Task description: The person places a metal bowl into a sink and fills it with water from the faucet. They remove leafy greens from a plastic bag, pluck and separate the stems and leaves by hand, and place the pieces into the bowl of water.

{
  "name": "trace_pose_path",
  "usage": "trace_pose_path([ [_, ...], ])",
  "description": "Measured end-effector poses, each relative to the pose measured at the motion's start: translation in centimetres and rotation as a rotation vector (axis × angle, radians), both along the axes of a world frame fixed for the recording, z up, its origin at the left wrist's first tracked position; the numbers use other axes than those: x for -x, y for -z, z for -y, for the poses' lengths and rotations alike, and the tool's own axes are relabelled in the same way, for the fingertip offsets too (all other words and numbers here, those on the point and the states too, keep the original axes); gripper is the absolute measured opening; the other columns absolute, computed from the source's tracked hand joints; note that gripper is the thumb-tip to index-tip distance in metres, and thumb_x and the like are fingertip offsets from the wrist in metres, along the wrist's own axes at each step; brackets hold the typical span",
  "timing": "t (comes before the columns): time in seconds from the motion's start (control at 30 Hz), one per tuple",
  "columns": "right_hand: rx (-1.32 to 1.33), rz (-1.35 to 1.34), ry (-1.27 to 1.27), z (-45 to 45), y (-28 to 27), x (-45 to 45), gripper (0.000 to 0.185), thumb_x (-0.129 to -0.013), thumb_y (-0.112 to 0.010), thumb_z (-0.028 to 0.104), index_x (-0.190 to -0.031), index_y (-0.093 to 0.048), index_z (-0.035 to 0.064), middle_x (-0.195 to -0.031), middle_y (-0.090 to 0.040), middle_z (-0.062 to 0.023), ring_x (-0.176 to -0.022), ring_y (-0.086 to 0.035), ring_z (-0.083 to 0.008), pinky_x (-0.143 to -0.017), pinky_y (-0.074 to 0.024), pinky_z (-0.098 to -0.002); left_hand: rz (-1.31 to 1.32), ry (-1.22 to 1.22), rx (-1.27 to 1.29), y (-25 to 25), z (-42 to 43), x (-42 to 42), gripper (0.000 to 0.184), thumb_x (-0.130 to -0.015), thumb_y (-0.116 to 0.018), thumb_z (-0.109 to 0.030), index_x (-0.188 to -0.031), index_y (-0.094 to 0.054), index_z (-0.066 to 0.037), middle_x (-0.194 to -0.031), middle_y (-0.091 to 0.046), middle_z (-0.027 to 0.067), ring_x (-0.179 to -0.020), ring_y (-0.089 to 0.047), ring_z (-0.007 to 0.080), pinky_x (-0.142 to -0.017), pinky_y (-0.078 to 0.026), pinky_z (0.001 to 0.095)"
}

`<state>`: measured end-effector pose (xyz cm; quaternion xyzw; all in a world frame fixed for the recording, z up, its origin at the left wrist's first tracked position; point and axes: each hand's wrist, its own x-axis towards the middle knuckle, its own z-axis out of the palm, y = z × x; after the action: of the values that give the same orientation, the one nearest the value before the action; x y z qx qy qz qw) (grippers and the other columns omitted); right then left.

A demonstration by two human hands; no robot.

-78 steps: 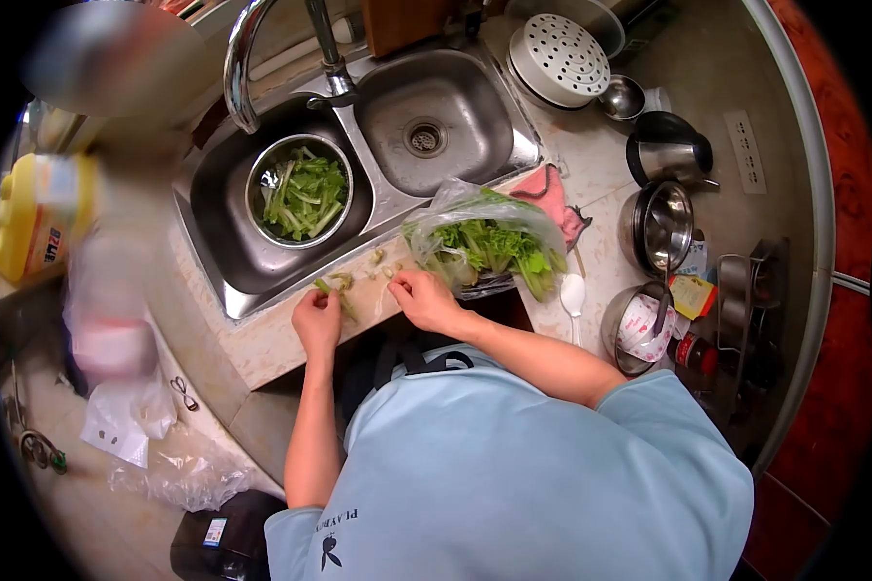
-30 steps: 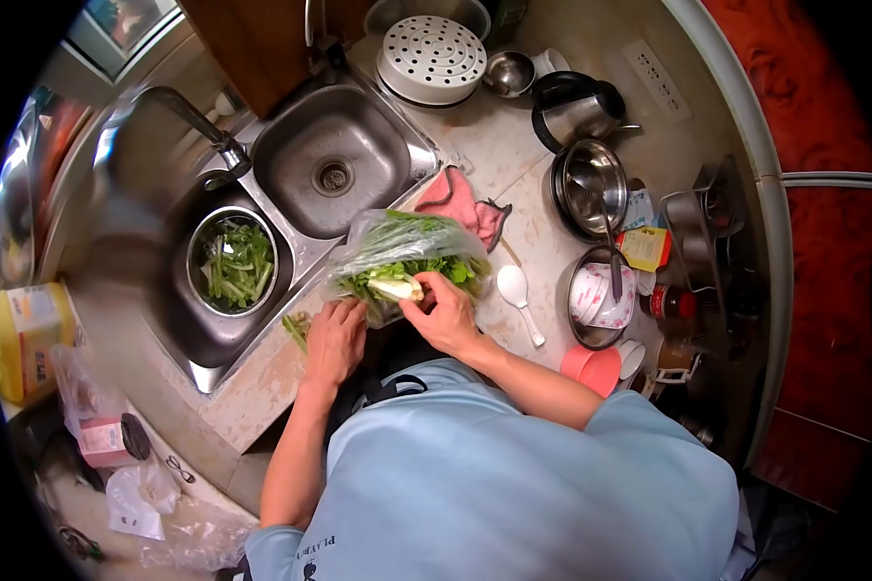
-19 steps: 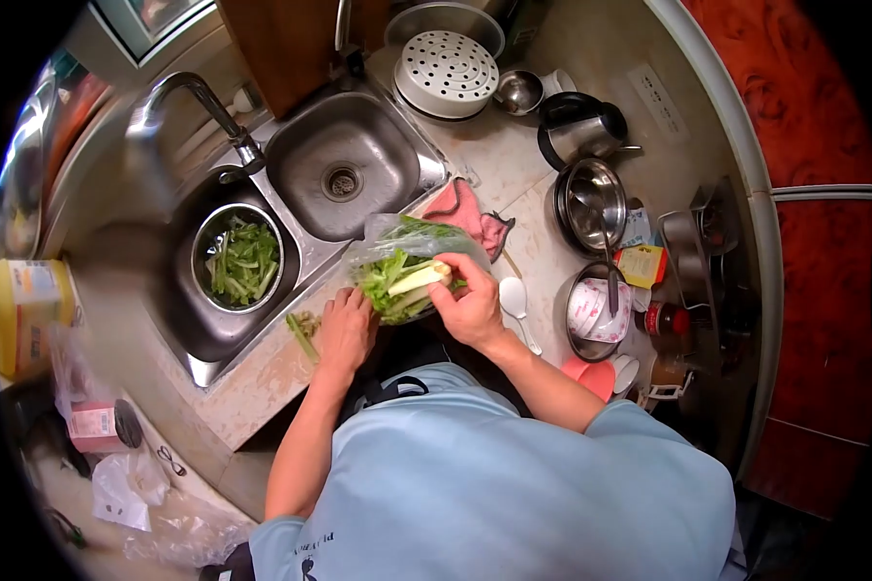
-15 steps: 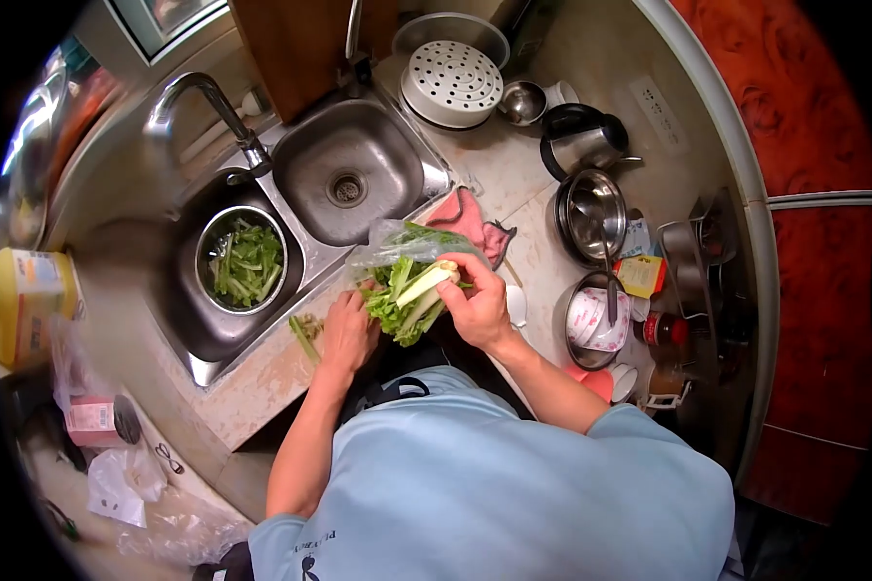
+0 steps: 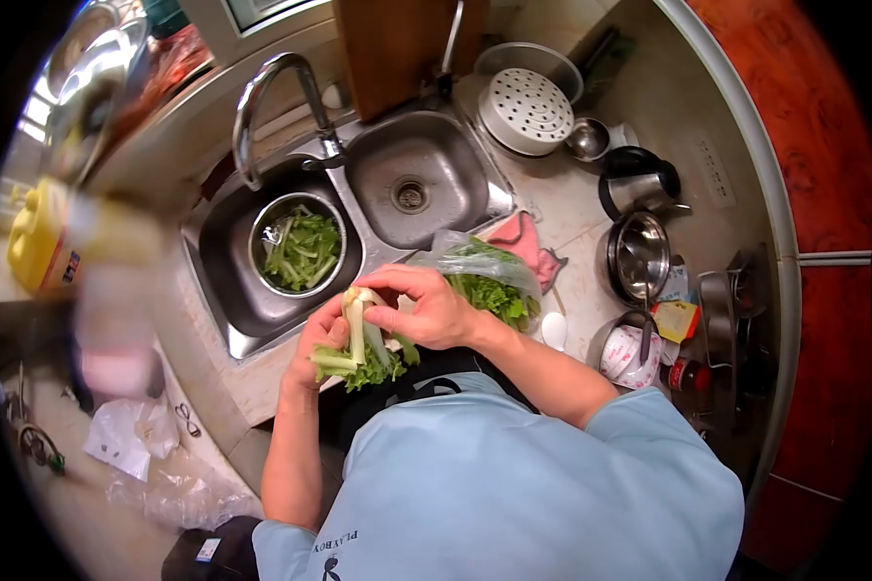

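A leafy bunch of celery (image 5: 357,341) is held over the counter's front edge, its pale root end up and its leaves hanging down. My left hand (image 5: 322,334) is closed around the stalks from the left. From the right, my right hand (image 5: 426,308) grips the same bunch near the root end, thumb against the stalks; some fingertips are hidden. Just behind my right wrist lies a clear plastic bag (image 5: 452,250) with more greens (image 5: 489,295). A metal bowl (image 5: 254,254) of picked green pieces (image 5: 303,249) stands in the left sink basin.
The double sink (image 5: 378,208) has a curved faucet (image 5: 305,82). Right of the bag are a pink cloth (image 5: 519,239) and a white spoon (image 5: 554,330). Farther right stand a kettle (image 5: 639,189), metal pots (image 5: 639,254) and patterned bowls (image 5: 630,356). A white perforated steamer (image 5: 526,109) sits behind.
Both hands have moved left, off the plastic bag, with the celery bunch. It has turned root end up, and my left hand now holds its stalks. The camera view has shifted.
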<state>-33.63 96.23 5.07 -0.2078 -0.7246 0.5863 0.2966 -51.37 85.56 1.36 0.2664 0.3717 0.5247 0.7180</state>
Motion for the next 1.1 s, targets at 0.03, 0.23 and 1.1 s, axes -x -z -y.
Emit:
trace_pose_path([
  [0.03, -0.137, -0.031, -0.047, -0.3, 0.1, 0.8, 0.029, -0.084, -0.067, 0.008, -0.111, -0.062, -0.0010, -0.094, -0.063, -0.0081, -0.081, -0.060, -0.0156, -0.071, -0.0483, -0.0259, 0.008, -0.007, 0.019, -0.1, 0.3, 0.7, 0.053, -0.087, -0.067, -0.036, -0.124, -0.052, -0.001, -0.107, -0.062, 0.0037, -0.091, -0.060, 0.0105, -0.077, -0.049, 0.0244],
  [0.23, -0.210, 0.080, -0.237, -1.5, -0.1, 3.3, 0.024, -0.085, -0.066, 0.017, -0.101, -0.062, -0.0006, -0.082, -0.059, -0.0118, -0.073, -0.058, -0.0255, -0.065, -0.0462, -0.0349, -0.249, -0.163, 0.099, -0.2, 2.4, 3.1, 0.030, -0.089, -0.066, -0.019, -0.110, -0.060, 0.001, -0.093, -0.065, 0.0029, -0.079, -0.061, 0.0092, -0.071, -0.050, 0.0239],
  [1.1, 0.125, 0.320, -0.194, 0.1, 3.6, 7.9, 0.027, -0.086, -0.065, 0.021, -0.099, -0.063, -0.0024, -0.081, -0.066, -0.0087, -0.072, -0.056, -0.0105, -0.067, -0.0476, -0.0289, 0.092, -0.574, 0.021, 5.1, 3.2, 2.2, 0.039, -0.099, -0.046, -0.028, -0.131, -0.044, -0.006, -0.118, -0.057, 0.0056, -0.109, -0.056, 0.0170, -0.096, -0.045, 0.0309],
])
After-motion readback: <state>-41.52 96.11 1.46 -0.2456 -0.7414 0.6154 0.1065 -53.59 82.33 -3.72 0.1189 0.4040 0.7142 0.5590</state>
